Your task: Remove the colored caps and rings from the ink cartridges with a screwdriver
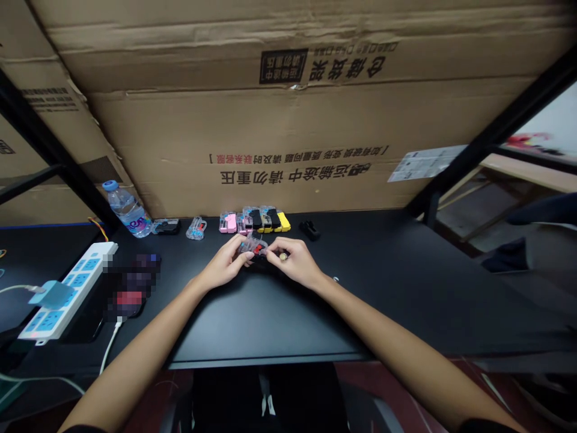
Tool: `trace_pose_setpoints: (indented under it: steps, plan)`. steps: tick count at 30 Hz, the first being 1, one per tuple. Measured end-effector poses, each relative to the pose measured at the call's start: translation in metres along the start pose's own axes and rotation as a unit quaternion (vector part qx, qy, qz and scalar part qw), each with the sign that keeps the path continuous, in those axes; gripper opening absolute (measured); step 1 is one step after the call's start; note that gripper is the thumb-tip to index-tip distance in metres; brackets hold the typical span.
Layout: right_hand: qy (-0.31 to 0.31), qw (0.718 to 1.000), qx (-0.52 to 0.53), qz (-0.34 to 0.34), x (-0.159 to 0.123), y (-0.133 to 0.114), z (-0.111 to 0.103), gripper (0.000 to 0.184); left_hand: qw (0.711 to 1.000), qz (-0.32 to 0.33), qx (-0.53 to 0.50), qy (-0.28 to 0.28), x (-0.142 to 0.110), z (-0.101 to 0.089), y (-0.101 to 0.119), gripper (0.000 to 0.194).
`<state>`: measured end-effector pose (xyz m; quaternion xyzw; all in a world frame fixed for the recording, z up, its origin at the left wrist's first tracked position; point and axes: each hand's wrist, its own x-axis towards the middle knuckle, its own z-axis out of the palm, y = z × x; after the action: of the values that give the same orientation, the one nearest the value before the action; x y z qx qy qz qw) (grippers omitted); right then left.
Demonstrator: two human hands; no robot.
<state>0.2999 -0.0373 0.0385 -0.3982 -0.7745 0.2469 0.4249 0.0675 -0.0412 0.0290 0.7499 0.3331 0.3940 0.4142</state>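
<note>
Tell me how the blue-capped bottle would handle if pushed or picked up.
The bottle is clear plastic, so it would probably give a little when squeezed. It seems to hold liquid, so expect some weight. Being tall and narrow, it might tip if pushed near its cap.

1. Noted blue-capped water bottle (purple on label).
2. Saw white power strip, blue adapter plugged in.
3. Logged phone, screen pixelated, white cable attached.
4. Found cardboard behind, printing upside down.
</note>
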Motion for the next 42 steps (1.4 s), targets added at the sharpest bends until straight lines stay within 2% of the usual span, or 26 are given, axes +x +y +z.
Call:
trace_pose_setpoints:
  steps: [6, 12, 17, 21, 23, 25, 28, 30, 34, 38, 42]
  plan:
    - [0.020, 1.000, -0.006, -0.018, -0.001, -0.002, 0.002, 0.025, 1.000, 0.020, 0.019, 0.015, 0.000, 0.001, 0.000, 0.030]
    - [0.011, 1.000, -0.011, -0.019, 0.000, 0.000, 0.002, 0.023, 0.997, 0.037, 0.057, 0.021, -0.001, 0.000, 0.004, 0.028]
    - [0.019, 1.000, -0.007, 0.001, -0.001, 0.000, 0.002, 0.030, 0.994, 0.041, 0.084, 0.056, -0.001, -0.005, 0.003, 0.030]
    - [0.011, 1.000, -0.020, -0.016, -0.001, 0.007, 0.000, 0.029, 0.994, 0.023, 0.075, 0.078, 0.000, -0.008, 0.000, 0.030]
    - [0.016, 0.999, -0.031, -0.025, 0.000, 0.013, -0.003, 0.029, 0.991, 0.021, 0.073, 0.115, 0.002, -0.012, 0.003, 0.031]
    - [0.031, 0.998, -0.043, -0.029, 0.002, 0.019, -0.008, 0.028, 0.979, 0.021, 0.086, 0.185, 0.004, -0.021, 0.007, 0.034]
    - [0.056, 0.996, -0.067, -0.029, 0.006, 0.030, -0.018, 0.028, 0.931, -0.006, 0.168, 0.325, 0.005, -0.043, 0.009, 0.036]
    - [0.068, 0.993, -0.089, -0.025, 0.009, 0.037, -0.026, 0.027, 0.902, -0.054, 0.232, 0.361, 0.002, -0.059, 0.005, 0.038]
    - [0.097, 0.986, -0.134, -0.004, 0.013, 0.045, -0.043, 0.025, 0.878, -0.138, 0.328, 0.320, -0.003, -0.078, -0.006, 0.030]
    - [0.115, 0.982, -0.146, 0.018, 0.016, 0.046, -0.054, 0.026, 0.854, -0.197, 0.398, 0.270, -0.003, -0.076, -0.006, 0.017]
    - [0.112, 0.982, -0.151, 0.021, 0.017, 0.044, -0.056, 0.027, 0.826, -0.250, 0.449, 0.232, -0.001, -0.074, -0.002, 0.016]
